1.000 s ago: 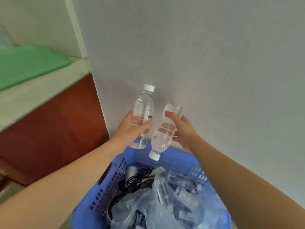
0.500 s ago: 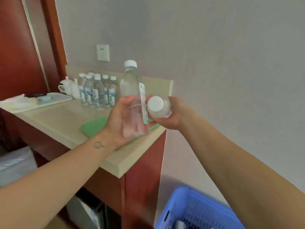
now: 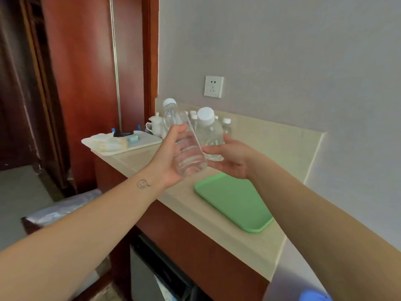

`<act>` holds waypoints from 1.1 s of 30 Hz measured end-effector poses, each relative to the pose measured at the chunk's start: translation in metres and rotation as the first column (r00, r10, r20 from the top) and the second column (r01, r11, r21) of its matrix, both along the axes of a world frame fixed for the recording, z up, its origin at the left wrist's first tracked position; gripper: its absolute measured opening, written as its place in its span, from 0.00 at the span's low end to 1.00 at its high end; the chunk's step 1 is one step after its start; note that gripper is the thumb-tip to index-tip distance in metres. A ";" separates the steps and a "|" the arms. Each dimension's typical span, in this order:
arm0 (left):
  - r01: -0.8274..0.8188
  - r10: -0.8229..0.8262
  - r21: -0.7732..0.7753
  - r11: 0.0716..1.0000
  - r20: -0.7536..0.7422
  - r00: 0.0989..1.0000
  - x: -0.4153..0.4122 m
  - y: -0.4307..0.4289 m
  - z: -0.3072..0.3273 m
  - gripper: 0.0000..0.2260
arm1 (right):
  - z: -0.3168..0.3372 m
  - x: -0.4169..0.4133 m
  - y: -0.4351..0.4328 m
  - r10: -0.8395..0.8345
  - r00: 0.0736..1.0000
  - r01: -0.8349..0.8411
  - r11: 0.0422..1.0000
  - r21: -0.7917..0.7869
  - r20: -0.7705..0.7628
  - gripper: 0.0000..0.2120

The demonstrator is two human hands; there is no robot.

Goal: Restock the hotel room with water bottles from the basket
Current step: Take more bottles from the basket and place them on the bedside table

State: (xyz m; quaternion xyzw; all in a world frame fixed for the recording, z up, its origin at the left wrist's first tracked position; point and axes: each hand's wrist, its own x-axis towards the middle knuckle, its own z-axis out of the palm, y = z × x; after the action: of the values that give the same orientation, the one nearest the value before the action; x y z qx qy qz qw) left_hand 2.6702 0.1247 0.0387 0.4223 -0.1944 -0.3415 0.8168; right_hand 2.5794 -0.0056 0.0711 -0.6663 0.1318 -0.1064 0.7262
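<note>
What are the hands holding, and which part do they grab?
The left hand grips a tilted water bottle around its lower body; the right hand holds a second water bottle near its base.

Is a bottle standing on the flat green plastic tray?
No, nothing stands on the flat green plastic tray; the left hand and right hand hold the clear plastic water bottles.

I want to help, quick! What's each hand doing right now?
Left hand: closed, holding the tilted water bottle.
Right hand: closed, holding the second water bottle.
</note>
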 end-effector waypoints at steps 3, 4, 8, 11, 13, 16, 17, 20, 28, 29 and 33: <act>0.071 -0.073 0.049 0.996 0.038 0.997 0.034 -0.007 0.001 0.14 | -0.001 0.029 -0.007 -0.212 0.977 0.173 0.852 -0.494 -0.023 0.21; 0.065 -0.069 0.072 0.995 0.059 0.996 0.047 -0.011 0.000 0.15 | -0.001 0.041 -0.013 -0.265 0.964 0.241 0.805 -0.542 0.035 0.17; -0.007 -0.036 0.169 0.986 0.249 0.968 0.091 -0.035 -0.006 0.25 | 0.000 0.086 -0.047 -0.376 0.912 0.410 0.813 -0.413 0.165 0.18; -0.095 0.007 0.189 0.977 0.418 0.908 0.133 -0.045 -0.014 0.16 | -0.003 0.109 -0.085 -0.464 0.862 0.507 0.790 -0.343 0.205 0.23; -0.131 0.027 0.187 0.974 0.478 0.878 0.159 -0.044 -0.021 0.11 | -0.005 0.119 -0.111 -0.499 0.846 0.530 0.754 -0.388 0.187 0.22; -0.089 -0.046 0.228 0.970 0.527 0.848 0.191 -0.048 -0.037 0.18 | -0.016 0.139 -0.136 -0.510 0.856 0.474 0.713 -0.517 0.081 0.18; -0.077 -0.076 0.251 0.965 0.548 0.833 0.196 -0.049 -0.041 0.19 | -0.023 0.144 -0.140 -0.508 0.860 0.448 0.714 -0.538 0.042 0.16; -0.037 -0.191 0.343 0.939 0.608 0.771 0.212 -0.062 -0.054 0.17 | -0.044 0.166 -0.150 -0.532 0.846 0.418 0.711 -0.566 -0.044 0.16; 0.173 -0.422 0.409 0.896 0.663 0.619 0.228 -0.084 -0.078 0.19 | -0.052 0.175 -0.152 -0.494 0.868 0.425 0.790 -0.443 -0.049 0.28; 0.194 -0.436 0.408 0.892 0.664 0.608 0.228 -0.085 -0.078 0.20 | -0.051 0.176 -0.149 -0.485 0.872 0.407 0.794 -0.452 -0.067 0.28; 0.265 -0.455 0.373 0.889 0.666 0.592 0.232 -0.092 -0.082 0.19 | -0.058 0.194 -0.135 -0.637 0.770 0.506 0.644 -0.573 -0.036 0.32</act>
State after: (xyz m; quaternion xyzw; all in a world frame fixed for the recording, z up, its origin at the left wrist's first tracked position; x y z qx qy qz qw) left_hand 2.9020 0.0324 -0.0438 0.5678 -0.5472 -0.3208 0.5246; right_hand 2.7735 -0.1410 0.0131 -0.7709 0.3864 -0.2844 0.4189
